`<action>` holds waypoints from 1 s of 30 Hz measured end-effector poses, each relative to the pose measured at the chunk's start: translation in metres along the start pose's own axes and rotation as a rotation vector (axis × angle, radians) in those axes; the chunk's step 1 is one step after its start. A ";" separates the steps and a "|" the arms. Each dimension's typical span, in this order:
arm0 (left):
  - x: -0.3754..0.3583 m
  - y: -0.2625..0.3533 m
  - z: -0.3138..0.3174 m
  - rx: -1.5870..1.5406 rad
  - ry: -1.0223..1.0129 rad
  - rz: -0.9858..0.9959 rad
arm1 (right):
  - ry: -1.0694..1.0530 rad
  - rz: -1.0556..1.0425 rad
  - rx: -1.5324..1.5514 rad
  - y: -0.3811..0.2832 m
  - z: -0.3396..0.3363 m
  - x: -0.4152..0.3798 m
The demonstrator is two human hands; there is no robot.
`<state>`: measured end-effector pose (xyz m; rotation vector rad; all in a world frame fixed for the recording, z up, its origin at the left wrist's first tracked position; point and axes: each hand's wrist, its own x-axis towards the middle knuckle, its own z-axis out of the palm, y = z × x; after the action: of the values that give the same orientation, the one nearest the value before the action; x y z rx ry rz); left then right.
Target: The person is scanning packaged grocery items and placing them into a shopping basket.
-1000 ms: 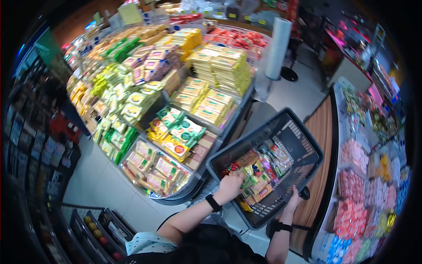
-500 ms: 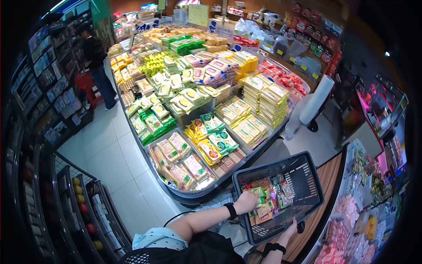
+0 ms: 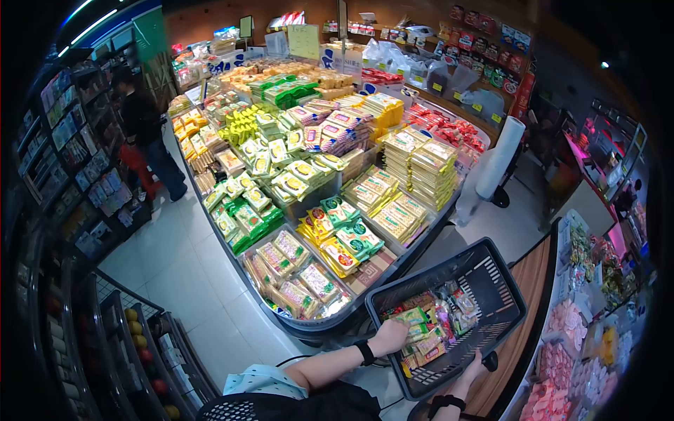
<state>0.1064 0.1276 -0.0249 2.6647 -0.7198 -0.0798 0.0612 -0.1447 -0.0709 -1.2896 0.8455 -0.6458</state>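
Observation:
A dark grey plastic shopping basket (image 3: 496, 319) is tilted in front of me, with several small wrapped snack packets inside. My left hand (image 3: 388, 337) reaches over its left rim, fingers closed at a green-and-yellow snack packet (image 3: 411, 316); the fingertips are partly hidden. Yellowish packets (image 3: 428, 344) and other mixed small packets (image 3: 460, 305) lie beside it. At the basket's near right side, my right hand (image 3: 474, 366) is closed on the rim; part of the fingers is out of sight behind it. Both wrists wear black bands.
Beyond the basket stands a large display stand (image 3: 319, 328) heaped with packaged snacks. A plastic bag roll (image 3: 500, 158) rises at its right corner. Pink packaged goods (image 3: 554, 361) lie along the right. A person (image 3: 144, 126) stands in the left aisle near dark shelves (image 3: 116, 344).
The view has tilted up slightly. My left hand has shifted a little down and left relative to the basket's contents. My right hand remains on the basket. The person in the aisle appears slightly turned.

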 end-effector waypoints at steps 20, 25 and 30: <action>-0.099 -0.254 -0.267 -0.715 0.890 -0.512 | -0.156 0.297 -0.007 -0.033 0.051 -0.030; -0.114 -0.448 -0.295 -1.129 1.087 -0.876 | -0.109 0.267 -0.071 -0.042 0.064 -0.032; -0.098 -0.544 -0.309 -0.927 0.952 -1.005 | -0.042 0.236 -0.130 -0.046 0.072 -0.031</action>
<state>0.3261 0.7166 0.0548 1.5820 0.7891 0.4425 0.1061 -0.0878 -0.0156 -1.2905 1.0000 -0.3801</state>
